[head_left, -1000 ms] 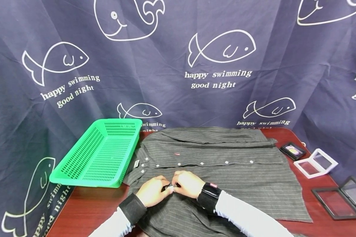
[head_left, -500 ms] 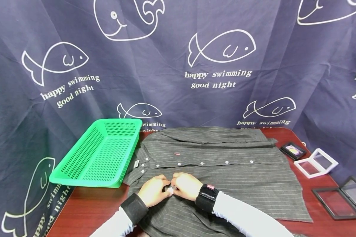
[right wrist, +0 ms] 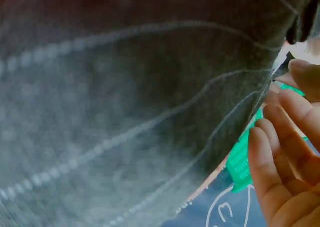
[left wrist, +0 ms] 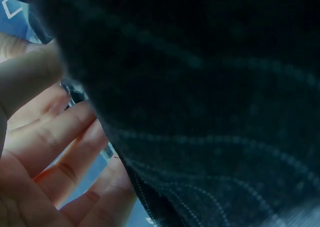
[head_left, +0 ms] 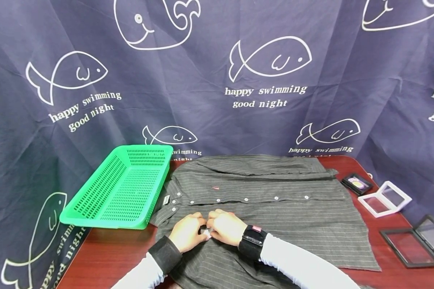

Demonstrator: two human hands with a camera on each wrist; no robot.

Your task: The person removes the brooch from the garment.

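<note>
A dark grey pinstriped shirt [head_left: 275, 216] lies spread with its row of white buttons running left to right. Over its near-left part my left hand [head_left: 188, 232] and right hand [head_left: 226, 227] meet, fingertips bent inward, pinching the shirt's cloth. A small whitish patch [head_left: 207, 232] shows between them; I cannot tell what it is. In the left wrist view, dark striped cloth [left wrist: 200, 102] fills most of the picture, its edge at the fingers [left wrist: 55, 132]. The right wrist view likewise has cloth [right wrist: 125, 102] reaching up to the curled fingers [right wrist: 285, 147].
A green plastic basket [head_left: 153, 200] stands left of the shirt on the reddish table [head_left: 94, 257]. At the right lie a small black case [head_left: 356, 184], an open white frame [head_left: 369, 204] and an open black frame [head_left: 398, 249]. A patterned blue curtain [head_left: 202, 104] hangs behind.
Both hands stay together at the same spot on the shirt. The right hand and wrist have shifted slightly left, and the fingers have moved a little around the whitish patch.
</note>
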